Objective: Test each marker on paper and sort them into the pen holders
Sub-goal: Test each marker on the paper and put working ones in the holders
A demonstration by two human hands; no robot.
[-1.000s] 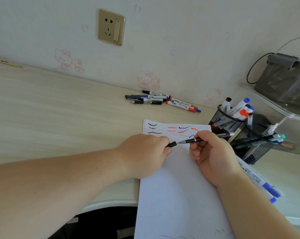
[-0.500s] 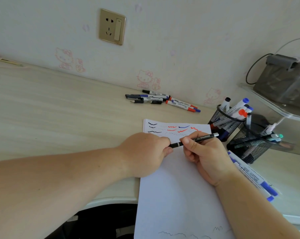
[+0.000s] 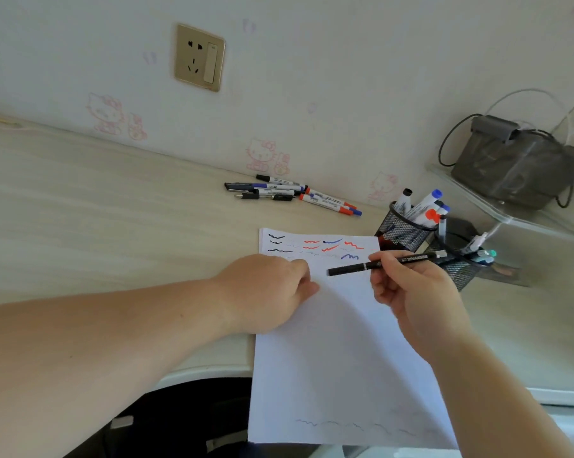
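Note:
A white sheet of paper (image 3: 328, 342) lies on the desk, with black, red and blue test scribbles along its far edge. My right hand (image 3: 411, 292) grips a capped black pen (image 3: 348, 269), held nearly level just above the paper with the cap end pointing left. My left hand (image 3: 262, 292) rests on the paper's left edge with its fingers curled and holds nothing I can see. Two black mesh pen holders stand at the right: the farther holder (image 3: 401, 233) carries several markers, and the nearer holder (image 3: 460, 272) sits just behind the pen's rear end.
Several loose markers (image 3: 292, 193) lie in a bunch against the wall beyond the paper. A grey bag (image 3: 516, 166) with cables sits on a glass shelf (image 3: 526, 223) at the right. A wall socket (image 3: 199, 57) is above the desk. The desk edge runs below my arms.
My left hand pushed the cap onto the pen and then let go. The right hand has drawn the capped pen to the right, away from the left hand.

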